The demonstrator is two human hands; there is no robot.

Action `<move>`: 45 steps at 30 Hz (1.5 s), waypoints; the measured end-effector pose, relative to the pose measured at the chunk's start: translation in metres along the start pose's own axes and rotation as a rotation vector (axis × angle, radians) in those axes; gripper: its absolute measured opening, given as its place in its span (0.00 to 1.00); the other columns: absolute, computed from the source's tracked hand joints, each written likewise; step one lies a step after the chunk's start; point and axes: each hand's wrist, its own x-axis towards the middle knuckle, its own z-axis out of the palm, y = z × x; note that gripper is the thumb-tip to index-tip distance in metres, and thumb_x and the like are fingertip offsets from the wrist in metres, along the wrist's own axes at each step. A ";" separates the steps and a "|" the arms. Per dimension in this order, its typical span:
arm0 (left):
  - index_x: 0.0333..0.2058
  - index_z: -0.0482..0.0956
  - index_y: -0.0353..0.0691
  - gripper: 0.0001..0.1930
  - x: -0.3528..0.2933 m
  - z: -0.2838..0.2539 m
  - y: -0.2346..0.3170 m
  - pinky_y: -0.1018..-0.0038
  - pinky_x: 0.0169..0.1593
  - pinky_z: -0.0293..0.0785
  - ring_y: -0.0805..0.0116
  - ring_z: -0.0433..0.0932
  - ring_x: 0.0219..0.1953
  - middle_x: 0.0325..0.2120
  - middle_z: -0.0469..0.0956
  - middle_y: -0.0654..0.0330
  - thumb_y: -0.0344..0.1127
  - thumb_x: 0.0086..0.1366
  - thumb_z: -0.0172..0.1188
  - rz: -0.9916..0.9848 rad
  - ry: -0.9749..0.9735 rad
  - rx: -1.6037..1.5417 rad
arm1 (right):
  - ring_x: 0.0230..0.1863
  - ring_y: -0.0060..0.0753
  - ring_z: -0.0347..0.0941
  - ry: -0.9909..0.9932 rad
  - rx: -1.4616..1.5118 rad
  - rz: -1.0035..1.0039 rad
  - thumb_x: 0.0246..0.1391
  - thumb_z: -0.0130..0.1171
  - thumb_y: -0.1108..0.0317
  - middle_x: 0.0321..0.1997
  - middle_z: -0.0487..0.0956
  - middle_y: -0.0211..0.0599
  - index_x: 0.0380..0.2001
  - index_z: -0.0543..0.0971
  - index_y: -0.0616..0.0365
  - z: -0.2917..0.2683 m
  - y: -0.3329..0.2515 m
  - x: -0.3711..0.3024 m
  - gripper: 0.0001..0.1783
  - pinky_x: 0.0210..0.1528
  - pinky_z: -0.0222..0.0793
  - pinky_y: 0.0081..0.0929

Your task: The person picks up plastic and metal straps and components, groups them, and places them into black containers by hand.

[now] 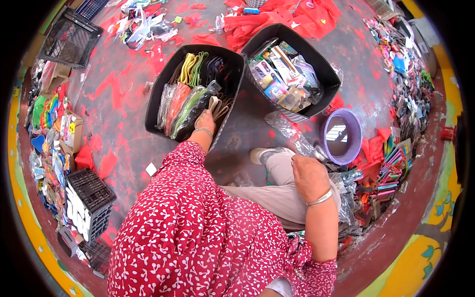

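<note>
My left hand (pixel 204 122) reaches into the near edge of a black square box (pixel 157 99). Its fingers are closed on a looped bundle of beige flat bands (pixel 220 105). In the same box lie yellow bands (pixel 188 68), green bands (pixel 198 67), and long bundles in clear plastic, among them an orange one (pixel 178 101) and a light green one (pixel 190 106). My right hand (pixel 310 179) rests on my bent knee, holding nothing, its fingers lying over the trouser cloth and partly hidden.
A second black box (pixel 324 101) with small packaged goods adjoins the first. A purple tub (pixel 360 133) stands at right. Clear plastic wrapping (pixel 289 131) lies between. Black crates (pixel 91 190) and piled goods line the left wall; more piles (pixel 413 84) line the right. Red cloth (pixel 277 24) covers the far floor.
</note>
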 end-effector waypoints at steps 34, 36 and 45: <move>0.38 0.76 0.33 0.17 0.009 -0.096 0.015 0.64 0.48 0.69 0.50 0.72 0.46 0.41 0.73 0.44 0.40 0.54 0.54 -0.219 -0.244 0.085 | 0.29 0.43 0.71 0.346 0.125 -0.052 0.43 0.52 0.72 0.25 0.74 0.41 0.30 0.72 0.59 -0.027 -0.012 -0.029 0.08 0.33 0.66 0.36; 0.38 0.76 0.32 0.17 -0.003 -0.112 0.022 0.64 0.47 0.69 0.48 0.72 0.46 0.41 0.73 0.43 0.39 0.54 0.54 -0.133 -0.209 0.089 | 0.30 0.43 0.72 0.563 0.210 -0.090 0.42 0.53 0.74 0.27 0.75 0.41 0.35 0.73 0.59 -0.040 -0.011 -0.055 0.12 0.34 0.67 0.35; 0.24 0.78 0.32 0.17 -0.044 -0.208 0.093 0.63 0.34 0.69 0.53 0.76 0.28 0.23 0.77 0.46 0.44 0.53 0.54 0.344 -0.182 -0.309 | 0.25 0.27 0.73 0.896 0.457 0.701 0.52 0.50 0.76 0.26 0.76 0.38 0.36 0.75 0.62 0.013 0.018 -0.241 0.08 0.31 0.68 0.20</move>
